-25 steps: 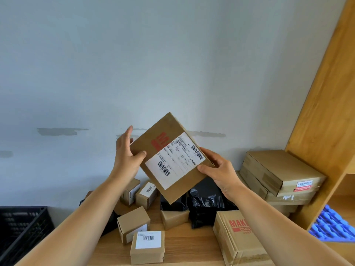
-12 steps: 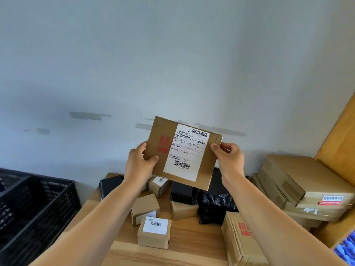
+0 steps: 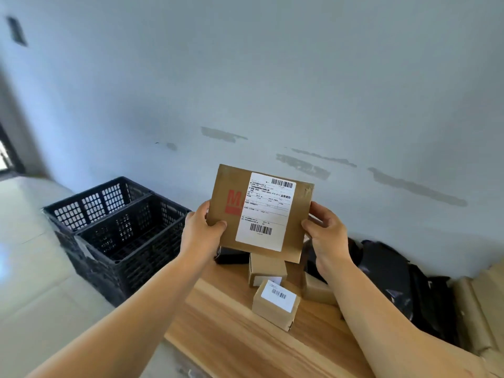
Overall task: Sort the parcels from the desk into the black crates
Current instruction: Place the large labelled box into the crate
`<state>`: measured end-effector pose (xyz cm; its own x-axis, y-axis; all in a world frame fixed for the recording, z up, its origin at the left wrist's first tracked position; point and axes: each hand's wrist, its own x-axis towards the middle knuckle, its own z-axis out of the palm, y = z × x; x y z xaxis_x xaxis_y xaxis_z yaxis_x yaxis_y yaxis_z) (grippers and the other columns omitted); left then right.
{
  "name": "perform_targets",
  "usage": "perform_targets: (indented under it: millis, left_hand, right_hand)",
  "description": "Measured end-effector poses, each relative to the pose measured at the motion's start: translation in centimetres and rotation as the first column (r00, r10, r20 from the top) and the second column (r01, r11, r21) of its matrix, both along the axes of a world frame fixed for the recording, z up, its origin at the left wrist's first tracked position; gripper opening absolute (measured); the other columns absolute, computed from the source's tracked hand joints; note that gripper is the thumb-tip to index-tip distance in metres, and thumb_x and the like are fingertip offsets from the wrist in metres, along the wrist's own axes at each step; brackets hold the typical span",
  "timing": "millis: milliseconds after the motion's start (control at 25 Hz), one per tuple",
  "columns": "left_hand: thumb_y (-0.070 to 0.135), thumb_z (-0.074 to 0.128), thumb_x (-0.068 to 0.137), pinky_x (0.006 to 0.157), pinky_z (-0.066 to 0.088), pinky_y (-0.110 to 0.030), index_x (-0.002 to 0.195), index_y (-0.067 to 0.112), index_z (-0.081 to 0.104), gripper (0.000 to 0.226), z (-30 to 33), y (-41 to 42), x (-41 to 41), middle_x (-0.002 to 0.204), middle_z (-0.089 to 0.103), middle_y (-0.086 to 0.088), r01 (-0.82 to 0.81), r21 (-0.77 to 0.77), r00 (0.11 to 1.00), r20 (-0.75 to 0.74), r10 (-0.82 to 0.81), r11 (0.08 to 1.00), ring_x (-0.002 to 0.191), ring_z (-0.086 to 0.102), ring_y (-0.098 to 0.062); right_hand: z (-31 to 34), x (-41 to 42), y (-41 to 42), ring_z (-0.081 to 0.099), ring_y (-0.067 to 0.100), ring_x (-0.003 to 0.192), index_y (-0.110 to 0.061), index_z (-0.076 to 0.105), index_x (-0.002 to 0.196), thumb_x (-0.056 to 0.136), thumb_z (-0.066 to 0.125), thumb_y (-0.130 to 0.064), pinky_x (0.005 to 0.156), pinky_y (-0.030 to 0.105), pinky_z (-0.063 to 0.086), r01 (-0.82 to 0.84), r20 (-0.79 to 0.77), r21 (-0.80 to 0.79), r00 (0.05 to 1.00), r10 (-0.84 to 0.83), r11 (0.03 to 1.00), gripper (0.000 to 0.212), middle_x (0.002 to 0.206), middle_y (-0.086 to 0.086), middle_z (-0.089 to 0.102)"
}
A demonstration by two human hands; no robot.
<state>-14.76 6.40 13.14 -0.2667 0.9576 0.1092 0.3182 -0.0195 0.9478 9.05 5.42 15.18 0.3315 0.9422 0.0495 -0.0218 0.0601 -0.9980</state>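
Step in hand, as judged: label check on one parcel before it went to a crate. The flat brown cardboard parcel with a white shipping label and red print (image 3: 261,211) was held up in the air between both hands, label side facing the wearer, roughly upright and tilted slightly clockwise.

Left hand (image 3: 200,233) gripped the parcel's left edge, thumb laid across the front near the lower corner, fingers hidden behind. Right hand (image 3: 326,231) pinched the right edge, thumb on the front face, fingers curled around the back. Both forearms reached forward and up, elbows low.

Two black perforated plastic crates (image 3: 120,230) stood on the pale floor to the left of and below the left hand, set side by side; little of their insides showed, and no parcels could be made out there.

Directly beneath the held parcel, on the light wooden desk (image 3: 245,339), lay small brown cardboard boxes (image 3: 275,304), one with a barcode label up. Black plastic mailer bags (image 3: 395,282) lay below and to the right of the right hand.

Next move, by judgement: carry the parcel leftward past the desk edge, lower it over the chosen crate and release. Which crate suits this label could not be told.
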Motion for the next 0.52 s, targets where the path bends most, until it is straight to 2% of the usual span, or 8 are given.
perform_targets:
  millis: [120,200,280,440,520]
  left_hand:
    - [0.019,0.058,0.084,0.072,0.053,-0.035,0.115,0.047,0.052,0.042,-1.1,-0.2,-5.5,0.107,0.047,0.008,-0.063,-0.015,0.997,0.039,0.063,0.998,0.086,0.057,-0.009]
    - [0.019,0.058,0.085,0.065,0.050,-0.027,0.115,0.049,0.051,0.043,-1.9,0.0,-9.6,0.105,0.046,0.010,-0.090,-0.020,0.994,0.054,0.091,0.996,0.085,0.057,-0.007]
    - [0.019,0.058,0.085,0.063,0.047,-0.025,0.113,0.051,0.051,0.043,-2.7,0.4,-14.3,0.105,0.048,0.011,-0.118,-0.030,0.991,0.066,0.120,0.993,0.084,0.057,-0.007]
    - [0.016,0.058,0.086,0.078,0.056,-0.040,0.128,0.040,0.050,0.049,-4.4,2.0,-27.4,0.113,0.053,0.003,-0.161,-0.103,0.983,0.067,0.168,0.982,0.094,0.060,-0.016]
    - [0.015,0.058,0.085,0.078,0.056,-0.041,0.131,0.038,0.048,0.052,-5.1,3.0,-33.6,0.115,0.055,0.002,-0.186,-0.119,0.979,0.057,0.194,0.975,0.095,0.060,-0.018]
  right_hand:
    - [-0.8,-5.2,1.1,0.068,0.006,0.074,-0.032,0.068,0.096,0.085,0.058,0.003,0.056,0.016,0.054,-0.057,0.026,-0.039,0.998,0.058,0.998,0.038,0.084,-0.016,0.073]
    - [-1.5,-9.2,2.1,0.069,0.009,0.072,-0.028,0.069,0.099,0.085,0.058,0.002,0.060,0.024,0.056,-0.088,0.026,-0.067,0.996,0.090,0.994,0.035,0.087,-0.012,0.074]
    - [-2.3,-13.8,3.1,0.070,0.012,0.078,-0.025,0.070,0.102,0.086,0.058,0.002,0.067,0.028,0.057,-0.120,0.028,-0.084,0.992,0.123,0.989,0.034,0.092,-0.007,0.075]
    - [-4.0,-26.6,5.7,0.072,0.015,0.086,-0.018,0.069,0.109,0.087,0.053,0.010,0.071,0.027,0.058,-0.219,-0.008,-0.089,0.976,0.219,0.972,0.038,0.098,-0.002,0.075]
    - [-4.9,-32.9,6.9,0.070,0.014,0.091,-0.018,0.066,0.114,0.087,0.050,0.012,0.074,0.027,0.057,-0.263,-0.033,-0.096,0.965,0.261,0.960,0.043,0.103,-0.001,0.072]
